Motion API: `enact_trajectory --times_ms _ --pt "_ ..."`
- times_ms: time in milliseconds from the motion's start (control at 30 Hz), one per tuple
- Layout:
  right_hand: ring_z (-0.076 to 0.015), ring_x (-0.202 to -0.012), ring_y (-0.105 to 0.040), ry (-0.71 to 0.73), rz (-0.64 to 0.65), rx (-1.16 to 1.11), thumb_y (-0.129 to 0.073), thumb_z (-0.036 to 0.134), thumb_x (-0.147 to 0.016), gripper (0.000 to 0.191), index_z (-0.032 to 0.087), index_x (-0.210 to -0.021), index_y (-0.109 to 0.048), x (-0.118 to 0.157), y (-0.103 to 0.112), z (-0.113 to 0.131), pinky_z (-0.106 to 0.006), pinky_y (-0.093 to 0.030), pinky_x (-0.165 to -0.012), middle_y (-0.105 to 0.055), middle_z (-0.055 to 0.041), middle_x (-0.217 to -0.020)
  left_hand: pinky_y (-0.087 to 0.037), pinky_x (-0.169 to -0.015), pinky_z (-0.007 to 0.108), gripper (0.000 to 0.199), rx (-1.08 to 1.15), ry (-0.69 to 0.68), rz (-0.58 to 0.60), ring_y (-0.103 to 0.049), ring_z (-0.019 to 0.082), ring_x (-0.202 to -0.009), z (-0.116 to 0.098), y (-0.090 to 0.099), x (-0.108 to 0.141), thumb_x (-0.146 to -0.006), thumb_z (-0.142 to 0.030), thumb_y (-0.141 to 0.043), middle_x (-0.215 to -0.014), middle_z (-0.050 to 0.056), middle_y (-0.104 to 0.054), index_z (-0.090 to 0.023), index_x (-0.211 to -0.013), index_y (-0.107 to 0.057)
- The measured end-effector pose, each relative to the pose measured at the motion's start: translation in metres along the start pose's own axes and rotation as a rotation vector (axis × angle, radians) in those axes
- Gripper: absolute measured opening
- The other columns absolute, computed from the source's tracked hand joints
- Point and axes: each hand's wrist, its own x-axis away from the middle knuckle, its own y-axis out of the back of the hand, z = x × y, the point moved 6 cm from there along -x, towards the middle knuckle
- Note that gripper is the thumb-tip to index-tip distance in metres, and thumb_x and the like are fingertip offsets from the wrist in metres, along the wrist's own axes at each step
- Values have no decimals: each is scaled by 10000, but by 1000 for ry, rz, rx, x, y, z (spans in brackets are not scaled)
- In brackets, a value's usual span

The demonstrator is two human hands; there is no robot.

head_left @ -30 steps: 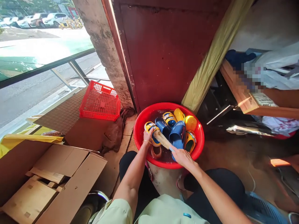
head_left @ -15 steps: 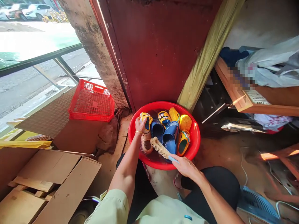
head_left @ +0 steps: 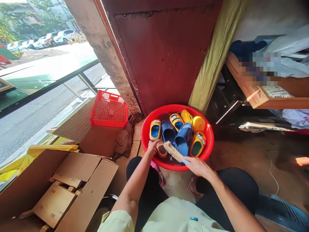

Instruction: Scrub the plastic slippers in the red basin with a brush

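A red basin point(head_left: 209, 141) stands on the floor before me, with water and several slippers in it. My left hand point(head_left: 153, 144) is closed on the lower end of a yellow slipper point(head_left: 155, 130) with a blue inside, at the basin's left. Just right of that hand lies a brown slipper point(head_left: 161, 150). In my right hand point(head_left: 193, 164) is the light blue handle of a brush point(head_left: 174, 152), its pale bristles over the basin's front part. Blue slippers point(head_left: 182, 139) fill the middle, and more yellow ones point(head_left: 198, 143) lie at the right and back.
Behind the basin is a dark red door point(head_left: 169, 58). At the left are a red crate point(head_left: 109, 111) and an open cardboard box point(head_left: 89, 193) with wooden pieces. A wooden tray point(head_left: 265, 100) with bags stands at the right, above a blue-grey fan point(head_left: 285, 209).
The view has shifted, so the scene sits further right. My left hand has moved from the yellow slipper's upper left side to its lower end, and the slipper now stands more upright.
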Motion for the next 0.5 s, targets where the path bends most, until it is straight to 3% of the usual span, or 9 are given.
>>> enact_trajectory --times_ms 167,300,400,500 --pt "-252 -1099 -689 -66 -119 -52 -450 361 -951 462 316 -1377 -625 8 -3 -14 -317 -514 -873 -739 -46 -1226 -478 -1032 470 610 12 -39 124 -640 362 -1182 -3 -24 12 -586 -258 -928 -1032 172 -754 -138 -1137 -694" --pt "-245 -1115 -686 -69 -138 -64 -437 339 -961 465 294 -1390 -612 5 -13 -13 -306 -514 -884 -743 -55 -1218 -459 -1060 453 695 17 -114 210 -611 350 -1227 -11 -30 19 -503 -195 -955 -1057 152 -751 -159 -1146 -692" --pt "-240 -1112 -687 -80 -171 -71 -438 342 -966 465 274 -1392 -611 3 -16 -13 -303 -508 -901 -747 -69 -1206 -494 -1012 453 696 1 -49 278 -661 330 -1133 -12 -28 22 -501 -237 -948 -1003 131 -760 -151 -1142 -694" --pt "-241 -1109 -684 -73 -224 -89 -432 344 -967 462 248 -1373 -630 3 -15 -14 -305 -501 -910 -747 -86 -1198 -533 -937 460 564 -3 27 371 -708 333 -994 -13 -27 25 -563 -347 -915 -902 137 -763 -124 -1046 -727"
